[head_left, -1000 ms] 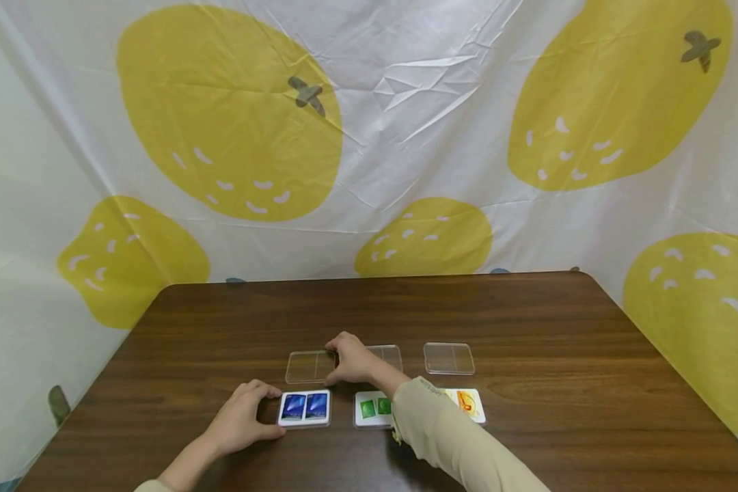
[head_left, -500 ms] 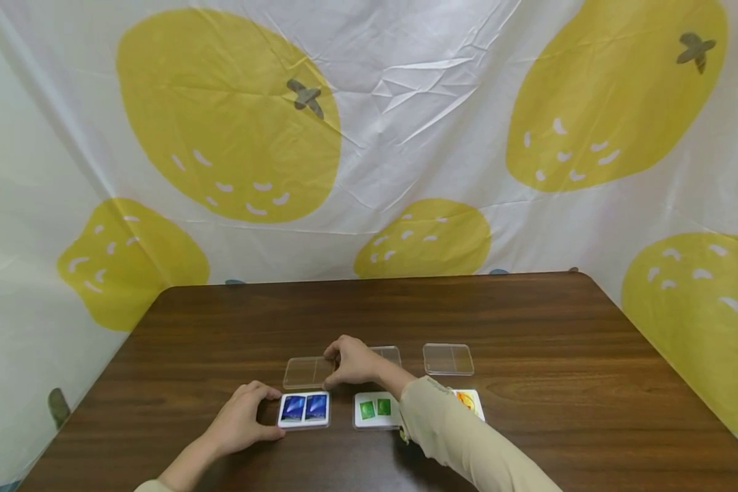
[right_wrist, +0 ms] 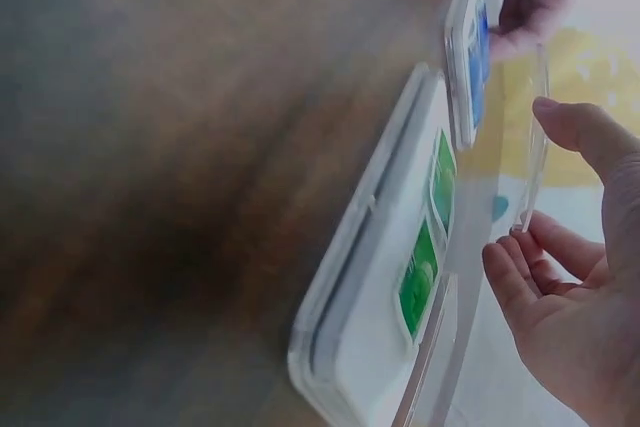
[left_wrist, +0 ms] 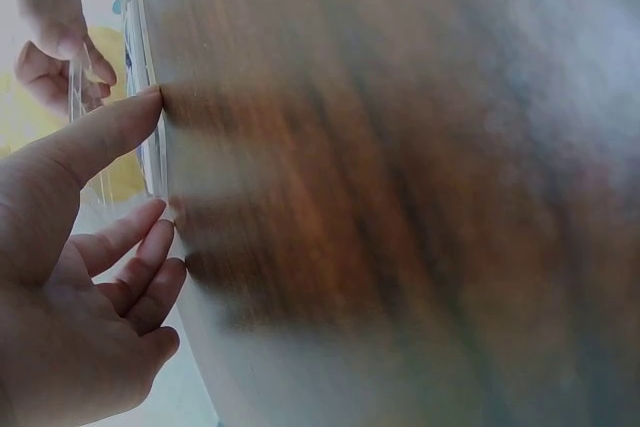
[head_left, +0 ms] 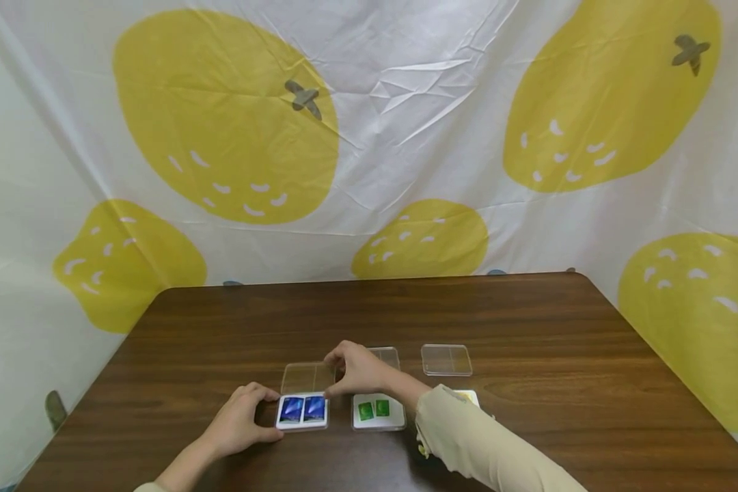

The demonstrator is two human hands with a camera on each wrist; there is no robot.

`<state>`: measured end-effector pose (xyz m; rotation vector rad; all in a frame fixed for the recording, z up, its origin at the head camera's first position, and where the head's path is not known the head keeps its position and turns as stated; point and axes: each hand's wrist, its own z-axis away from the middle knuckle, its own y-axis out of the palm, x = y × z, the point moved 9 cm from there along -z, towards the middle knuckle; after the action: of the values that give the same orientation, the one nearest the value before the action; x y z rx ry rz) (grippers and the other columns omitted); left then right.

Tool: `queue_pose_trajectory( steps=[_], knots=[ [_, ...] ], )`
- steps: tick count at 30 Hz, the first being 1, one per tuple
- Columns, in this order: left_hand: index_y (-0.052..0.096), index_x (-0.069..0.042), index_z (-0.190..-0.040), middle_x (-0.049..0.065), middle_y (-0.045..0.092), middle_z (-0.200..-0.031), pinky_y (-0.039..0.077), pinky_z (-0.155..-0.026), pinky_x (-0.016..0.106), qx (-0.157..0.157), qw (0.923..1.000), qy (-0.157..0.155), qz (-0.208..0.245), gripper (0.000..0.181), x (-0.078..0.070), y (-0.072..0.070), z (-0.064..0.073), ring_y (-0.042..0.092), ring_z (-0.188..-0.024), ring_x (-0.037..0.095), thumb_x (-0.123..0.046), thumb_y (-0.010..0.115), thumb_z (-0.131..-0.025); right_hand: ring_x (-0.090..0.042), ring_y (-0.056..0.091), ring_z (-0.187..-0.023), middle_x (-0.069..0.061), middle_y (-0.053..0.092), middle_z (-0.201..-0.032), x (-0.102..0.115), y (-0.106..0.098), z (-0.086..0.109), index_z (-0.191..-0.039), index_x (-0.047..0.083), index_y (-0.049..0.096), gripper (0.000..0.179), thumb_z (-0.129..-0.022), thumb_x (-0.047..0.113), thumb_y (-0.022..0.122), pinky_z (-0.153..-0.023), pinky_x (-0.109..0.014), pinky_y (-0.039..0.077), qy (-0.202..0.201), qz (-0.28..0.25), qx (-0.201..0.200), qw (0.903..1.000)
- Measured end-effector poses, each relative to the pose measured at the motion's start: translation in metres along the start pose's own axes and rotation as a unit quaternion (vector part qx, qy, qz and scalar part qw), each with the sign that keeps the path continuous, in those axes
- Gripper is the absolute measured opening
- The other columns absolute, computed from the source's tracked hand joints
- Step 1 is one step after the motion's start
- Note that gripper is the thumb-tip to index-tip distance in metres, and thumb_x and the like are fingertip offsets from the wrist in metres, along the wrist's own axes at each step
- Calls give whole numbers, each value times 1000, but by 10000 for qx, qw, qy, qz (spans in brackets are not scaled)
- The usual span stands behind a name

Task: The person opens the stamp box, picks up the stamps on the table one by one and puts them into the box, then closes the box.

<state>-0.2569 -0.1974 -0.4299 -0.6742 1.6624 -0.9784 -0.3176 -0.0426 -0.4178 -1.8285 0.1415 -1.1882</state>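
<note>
Blue pictures lie on white inside a shallow clear plastic case (head_left: 303,426). My left hand (head_left: 236,418) pinches that case at its left corners, thumb at the front edge and fingers at the back. In the left wrist view, the fingertips (left_wrist: 150,104) meet the case's rim. With thumb and fingers, my right hand (head_left: 364,369) grips the right edge of a clear plastic lid (head_left: 298,377). The lid is off the table, tilted just behind the blue case. The right wrist view shows the lid (right_wrist: 537,147) edge-on between thumb and fingers.
A case with green pictures (head_left: 378,414) sits to the right of the blue one. Farther right, another case (head_left: 469,395) is mostly hidden by my right sleeve (head_left: 467,430). Behind them lie two more clear lids, one partly covered (head_left: 386,354) and one fully visible (head_left: 446,360).
My right hand has brought the lid toward me, so it now reaches the back edge of the blue case. The left hand has stayed in place.
</note>
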Motion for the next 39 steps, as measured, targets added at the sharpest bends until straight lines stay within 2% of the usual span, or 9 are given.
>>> queue_pose_trajectory(
  steps=[8,17,32,39],
  knots=[
    [64,-7,-98,0,57,-94,42,-84,44,26,9999,-77,72,53,0,0,0,51,-96,23,-27,85,-54,-11,53,-85,-3,57,-93,13,11,12,-99,3,64,49,-60,25,82,-76,-18,43,-380,308,32,9988],
    [63,-7,-99,0,57,-97,41,-85,45,119,9996,-182,201,52,3,2,0,50,-98,23,-26,85,-56,-7,51,-81,-3,57,-89,23,21,19,-96,1,64,49,-57,26,81,-74,-15,41,-586,743,-26,9955],
    [63,-5,-100,1,57,-97,41,-84,44,90,9997,-107,206,54,2,1,1,50,-97,23,-24,85,-55,-3,49,-79,2,58,-88,24,29,17,-96,7,66,50,-57,34,80,-74,-14,40,-551,1486,44,9873],
    [63,-5,-100,1,57,-97,41,-85,46,115,9995,-119,256,54,1,1,1,50,-98,24,-24,85,-55,-3,49,-79,4,57,-88,24,29,17,-97,8,66,51,-56,36,80,-73,-14,40,-421,1668,74,9851]
  ],
)
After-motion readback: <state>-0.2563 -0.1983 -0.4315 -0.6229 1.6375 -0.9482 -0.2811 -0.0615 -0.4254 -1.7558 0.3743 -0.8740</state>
